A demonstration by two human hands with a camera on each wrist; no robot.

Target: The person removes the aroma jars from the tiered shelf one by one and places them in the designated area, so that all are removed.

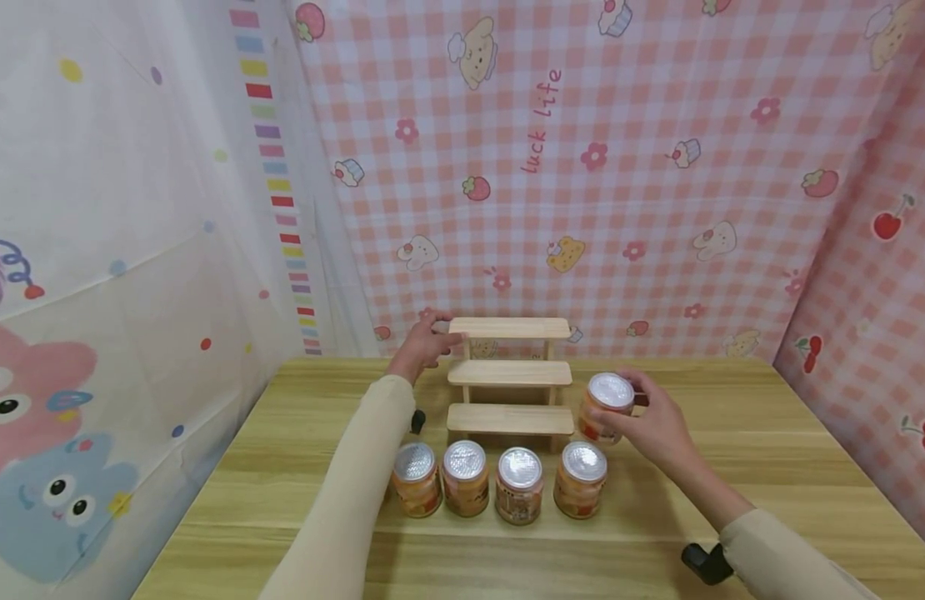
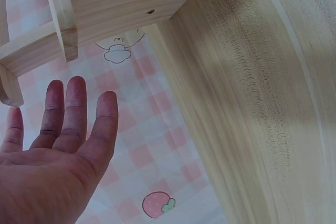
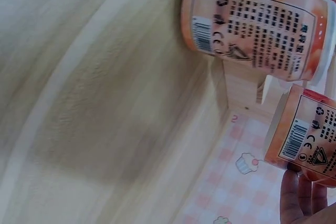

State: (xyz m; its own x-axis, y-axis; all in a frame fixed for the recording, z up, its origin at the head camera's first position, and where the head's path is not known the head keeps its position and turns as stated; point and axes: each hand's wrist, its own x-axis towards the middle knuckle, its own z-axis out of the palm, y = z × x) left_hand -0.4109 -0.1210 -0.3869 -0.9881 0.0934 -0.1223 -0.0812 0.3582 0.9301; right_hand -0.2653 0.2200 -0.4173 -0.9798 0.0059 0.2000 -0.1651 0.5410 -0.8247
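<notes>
A three-step wooden display rack point(image 1: 510, 419) stands near the back of the table. My left hand point(image 1: 427, 343) is at the left end of its top step; in the left wrist view the fingers point(image 2: 76, 108) are extended, one fingertip right at a step's end. With thumb and fingers, my right hand point(image 1: 659, 423) grips an orange-labelled can point(image 1: 611, 393) with a silver lid, just right of the bottom step. The held can point(image 3: 310, 140) shows its barcode label in the right wrist view. Several similar cans point(image 1: 519, 487) stand upright in a row before the rack.
A pink checked cloth point(image 1: 582, 200) hangs right behind the table point(image 1: 732, 467). White printed cloth point(image 1: 155, 275) borders the left side, and more checked cloth point(image 1: 882, 333) the right. Black objects lie near both forearms, one point(image 1: 707, 563) by the right sleeve.
</notes>
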